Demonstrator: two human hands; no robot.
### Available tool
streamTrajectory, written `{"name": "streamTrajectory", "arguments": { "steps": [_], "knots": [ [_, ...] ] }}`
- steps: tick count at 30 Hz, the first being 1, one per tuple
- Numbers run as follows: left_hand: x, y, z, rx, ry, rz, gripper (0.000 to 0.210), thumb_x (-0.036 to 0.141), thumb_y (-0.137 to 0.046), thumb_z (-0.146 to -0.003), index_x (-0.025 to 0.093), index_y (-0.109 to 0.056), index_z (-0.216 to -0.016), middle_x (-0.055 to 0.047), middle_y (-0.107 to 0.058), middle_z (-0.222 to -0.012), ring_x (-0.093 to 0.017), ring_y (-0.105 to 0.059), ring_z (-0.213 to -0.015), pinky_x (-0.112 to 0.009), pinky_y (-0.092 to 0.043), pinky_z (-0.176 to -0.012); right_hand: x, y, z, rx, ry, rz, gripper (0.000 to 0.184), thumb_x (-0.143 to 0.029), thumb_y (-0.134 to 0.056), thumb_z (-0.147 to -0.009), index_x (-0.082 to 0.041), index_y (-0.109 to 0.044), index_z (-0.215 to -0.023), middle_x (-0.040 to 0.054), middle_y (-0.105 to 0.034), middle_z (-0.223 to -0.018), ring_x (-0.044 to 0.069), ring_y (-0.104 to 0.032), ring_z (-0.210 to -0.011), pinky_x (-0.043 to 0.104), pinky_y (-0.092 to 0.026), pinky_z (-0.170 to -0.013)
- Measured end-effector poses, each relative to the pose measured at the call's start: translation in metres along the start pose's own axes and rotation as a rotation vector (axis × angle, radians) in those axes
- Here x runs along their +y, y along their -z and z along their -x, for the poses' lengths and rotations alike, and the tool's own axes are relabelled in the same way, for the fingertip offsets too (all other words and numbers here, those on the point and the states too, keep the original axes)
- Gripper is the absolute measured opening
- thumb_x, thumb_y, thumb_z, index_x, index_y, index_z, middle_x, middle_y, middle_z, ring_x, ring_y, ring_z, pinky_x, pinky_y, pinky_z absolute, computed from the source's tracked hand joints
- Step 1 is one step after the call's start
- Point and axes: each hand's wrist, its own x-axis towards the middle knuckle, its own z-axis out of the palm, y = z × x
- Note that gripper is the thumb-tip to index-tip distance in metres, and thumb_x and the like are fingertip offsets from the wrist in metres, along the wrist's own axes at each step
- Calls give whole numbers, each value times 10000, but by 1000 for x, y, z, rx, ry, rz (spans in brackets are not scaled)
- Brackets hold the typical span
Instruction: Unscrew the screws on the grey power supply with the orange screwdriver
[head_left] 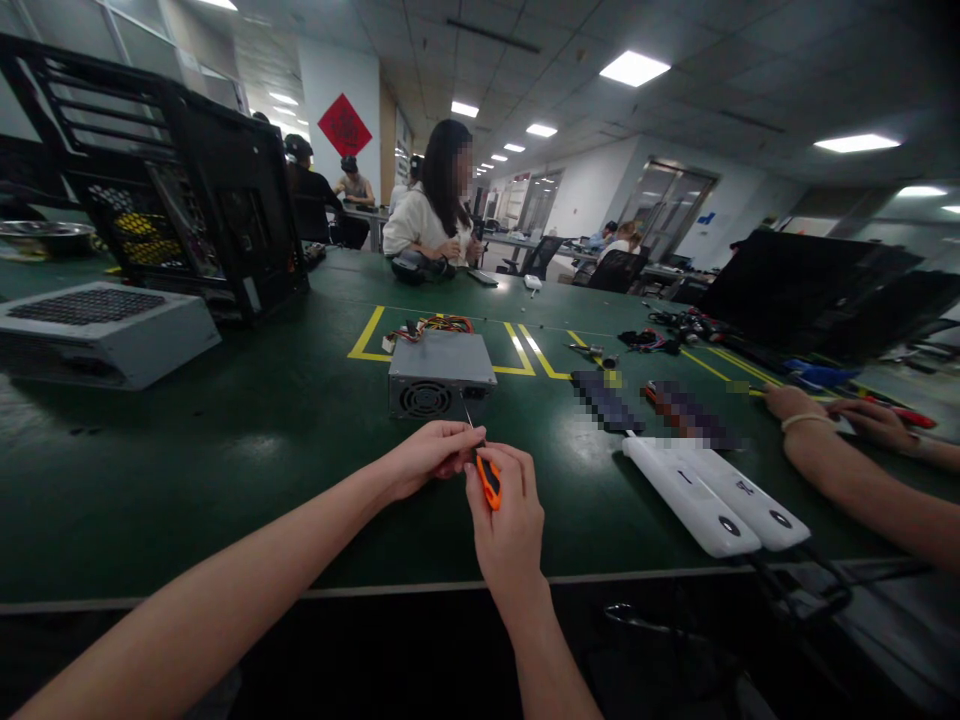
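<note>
I find my right hand [511,510] gripping an orange-and-black-handled screwdriver [490,482]; my left hand [427,456] curls near its forward end, hold unclear. Beyond both: grey metal power-supply box [444,360], likely heavy, rigid; grasp sides.

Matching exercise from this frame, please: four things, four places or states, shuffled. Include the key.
Things
1. Screwdriver
2. Power supply with coloured wires
3. Black computer case
4. Pair of white devices

Places or states
A. Standing at the picture's left
B. Lying at the right, near the front edge of the green table
C. Held in the right hand, handle partly orange
D. Mid-picture, just beyond the hands

Pairs: 1-C, 2-D, 3-A, 4-B
</note>
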Motion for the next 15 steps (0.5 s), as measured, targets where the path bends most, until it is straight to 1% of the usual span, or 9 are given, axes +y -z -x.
{"name": "streamTrajectory", "arguments": {
  "steps": [6, 11, 15],
  "knots": [
    [-2, 2, -1, 32, 12, -23, 393, 507, -583, -708, 144, -459, -622, 71, -374, -452, -21, -270, -390, -191, -125, -408, -2, -2, 0, -59, 50, 25, 193, -155, -458, -819, -198, -491, -1005, 86, -471, -1042, 170, -581, -903, 317, -535, -710],
    [-1, 1, -1, 26, -6, -11, 369, 513, -556, -730, 145, -524, -734, 70, -405, -454, -27, -265, -376, -197, -120, -408, 0, -2, 1, -8, 38, 14, 185, -164, -446, -841, -196, -483, -1020, 83, -494, -1023, 170, -579, -930, 307, -533, -723],
    [-4, 1, -4, 46, -9, -45, 393, 532, -562, -715, 148, -484, -675, 76, -381, -459, -28, -259, -388, -194, -140, -412, -1, 0, 1, -11, 45, 35, 159, -197, -451, -852, -201, -501, -1003, 83, -493, -1020, 167, -584, -890, 297, -532, -686]
  ]
}}
